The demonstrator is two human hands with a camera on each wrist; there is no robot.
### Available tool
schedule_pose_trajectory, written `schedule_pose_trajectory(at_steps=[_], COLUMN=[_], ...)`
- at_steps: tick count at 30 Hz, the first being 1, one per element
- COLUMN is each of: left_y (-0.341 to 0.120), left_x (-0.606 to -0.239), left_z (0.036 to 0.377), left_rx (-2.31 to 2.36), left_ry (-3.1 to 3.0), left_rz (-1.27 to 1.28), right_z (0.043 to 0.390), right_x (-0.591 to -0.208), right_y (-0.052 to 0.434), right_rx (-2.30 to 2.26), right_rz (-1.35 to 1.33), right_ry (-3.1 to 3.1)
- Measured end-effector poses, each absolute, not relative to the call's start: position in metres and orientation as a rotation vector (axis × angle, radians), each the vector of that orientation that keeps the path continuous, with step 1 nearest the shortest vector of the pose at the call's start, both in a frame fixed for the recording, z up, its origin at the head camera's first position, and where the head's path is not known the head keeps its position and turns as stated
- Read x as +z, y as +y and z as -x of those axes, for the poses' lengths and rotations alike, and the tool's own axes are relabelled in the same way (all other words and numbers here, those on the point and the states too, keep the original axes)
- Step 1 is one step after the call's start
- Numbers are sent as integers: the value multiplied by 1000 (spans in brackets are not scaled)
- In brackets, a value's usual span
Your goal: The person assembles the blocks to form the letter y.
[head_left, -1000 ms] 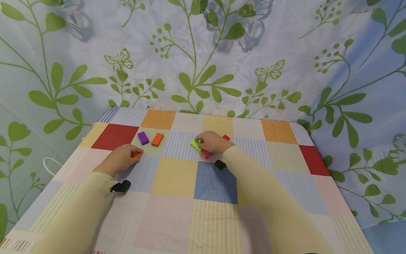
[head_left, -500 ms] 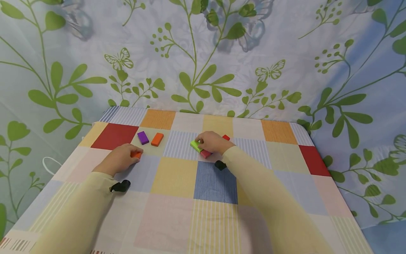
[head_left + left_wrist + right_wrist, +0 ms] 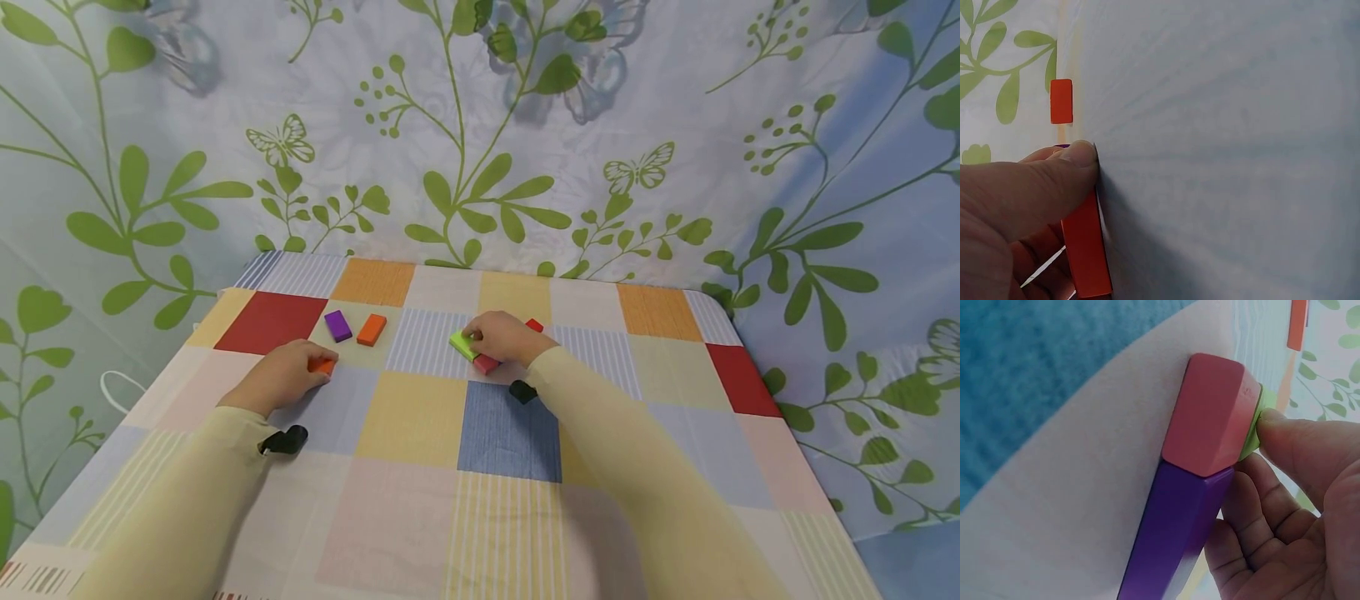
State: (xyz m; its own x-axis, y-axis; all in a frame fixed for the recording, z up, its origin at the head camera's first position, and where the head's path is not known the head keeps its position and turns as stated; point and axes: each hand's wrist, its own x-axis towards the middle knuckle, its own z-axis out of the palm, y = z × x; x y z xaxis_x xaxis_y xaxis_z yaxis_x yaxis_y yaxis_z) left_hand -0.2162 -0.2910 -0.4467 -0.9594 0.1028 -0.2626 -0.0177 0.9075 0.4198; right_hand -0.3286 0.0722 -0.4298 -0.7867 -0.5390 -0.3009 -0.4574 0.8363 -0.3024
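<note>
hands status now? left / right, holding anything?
Left hand: grips an orange block on the table.
Right hand: thumb on green block, fingers round the pink block and purple block.

Three views: one head, two wrist.
Head camera looks forward and down over the checked table (image 3: 420, 417). Wrist cameras sit very close at table level; each shares with it the blocks under its hand: orange block (image 3: 1087, 247), pink block (image 3: 1207, 415).
</note>
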Motion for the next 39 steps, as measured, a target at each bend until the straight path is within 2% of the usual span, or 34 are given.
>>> schedule_pose_trajectory(at_steps=[17,39], left_y=[-290,-289], left_x=[-447,-446], left_z=[215,212], left_rx=[633,613], left_ry=[2789,2810], left_rz=[-57,-55], right_z=[330,329], right_x=[-434,-430], right_y=[72,80], right_rx=[-329,-463], right_rz=[868,801], right_ry=[2601,2590])
